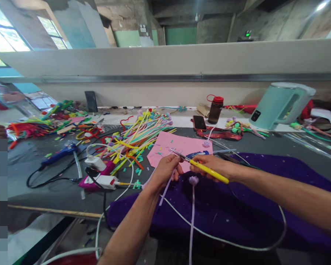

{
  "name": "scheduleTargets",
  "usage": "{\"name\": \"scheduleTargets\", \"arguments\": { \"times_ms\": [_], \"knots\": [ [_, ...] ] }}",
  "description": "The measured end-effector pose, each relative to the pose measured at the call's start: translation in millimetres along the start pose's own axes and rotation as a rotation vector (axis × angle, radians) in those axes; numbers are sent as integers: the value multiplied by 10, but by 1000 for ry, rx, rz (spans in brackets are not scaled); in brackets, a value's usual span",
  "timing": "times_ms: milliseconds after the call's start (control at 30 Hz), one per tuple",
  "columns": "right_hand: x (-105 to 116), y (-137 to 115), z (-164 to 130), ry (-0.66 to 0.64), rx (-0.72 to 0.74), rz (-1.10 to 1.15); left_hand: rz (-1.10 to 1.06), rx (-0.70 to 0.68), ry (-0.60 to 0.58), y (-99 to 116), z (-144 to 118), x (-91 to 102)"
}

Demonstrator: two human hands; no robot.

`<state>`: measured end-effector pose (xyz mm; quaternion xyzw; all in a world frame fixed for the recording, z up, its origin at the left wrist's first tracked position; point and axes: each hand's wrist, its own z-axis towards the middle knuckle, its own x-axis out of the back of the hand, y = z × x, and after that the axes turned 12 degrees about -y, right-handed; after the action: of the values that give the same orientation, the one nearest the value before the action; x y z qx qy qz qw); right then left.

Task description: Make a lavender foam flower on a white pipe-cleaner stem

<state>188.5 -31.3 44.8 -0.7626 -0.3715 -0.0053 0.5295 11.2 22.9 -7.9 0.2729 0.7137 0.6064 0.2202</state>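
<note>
The person's left arm is slanting up from seven o'clock, with the left hand bending inward and its fingertips bunching together. The right arm is stretching in from between three and four o'clock, nearly level, and the right hand is facing its partner just beside it.

The left fingers are pinching a thin, straight, fuzzy lilac stem, whose free end is hanging below them toward seven o'clock. The right fingers are gripping a slim tool with a yellow handle and a narrow metal tip; its tip is pointing toward ten o'clock, just above the left fingertips. Whether the tip is touching the stem, one cannot tell.

A fluffy lilac flower head on a long stem is resting at four o'clock from the left hand, apart from the fingers, over a deep purple cloth. A flat pink sheet is lying at twelve o'clock, just beyond both hands.
</note>
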Motion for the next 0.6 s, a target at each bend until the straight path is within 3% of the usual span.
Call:
{"name": "scheduleTargets", "arguments": {
  "times_ms": [200, 600],
  "knots": [
    [104, 11, 57, -80, -119, 39, 138, 61, 38, -86, 31, -2],
    [155, -4, 37, -46, -51, -64, 185, 65, 62, -124, 30, -5]
  ]
}}
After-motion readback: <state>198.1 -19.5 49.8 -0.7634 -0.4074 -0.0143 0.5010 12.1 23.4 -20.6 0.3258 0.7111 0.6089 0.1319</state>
